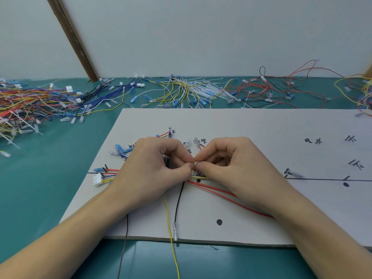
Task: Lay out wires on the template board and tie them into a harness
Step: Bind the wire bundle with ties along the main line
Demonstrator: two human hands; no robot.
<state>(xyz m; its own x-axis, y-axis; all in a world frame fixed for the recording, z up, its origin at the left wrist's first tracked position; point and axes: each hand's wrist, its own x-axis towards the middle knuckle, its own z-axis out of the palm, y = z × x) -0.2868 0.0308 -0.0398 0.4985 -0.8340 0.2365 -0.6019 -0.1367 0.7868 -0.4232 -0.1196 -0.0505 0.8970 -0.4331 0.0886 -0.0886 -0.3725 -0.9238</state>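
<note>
The white template board (pixel 251 125) lies on the teal table, marked with black lines, dots and handwritten labels. A bundle of red, yellow, blue and black wires (pixel 198 177) runs along its horizontal line from a white connector (pixel 98 179) at the left. My left hand (pixel 153 168) and my right hand (pixel 227 164) meet fingertip to fingertip over the bundle, both pinching a small white cable tie (pixel 194 165) around it. Red wires (pixel 225 195) trail right under my right wrist. A yellow wire (pixel 171 234) and a black wire (pixel 177 206) hang off the front edge.
Heaps of loose wires line the back of the table: a mixed pile (pixel 30 103) at the left, yellow and white ones with cable ties (pixel 187 91) in the middle, red and black ones (pixel 281 87) at the right. A wooden stick (pixel 70 37) leans on the wall.
</note>
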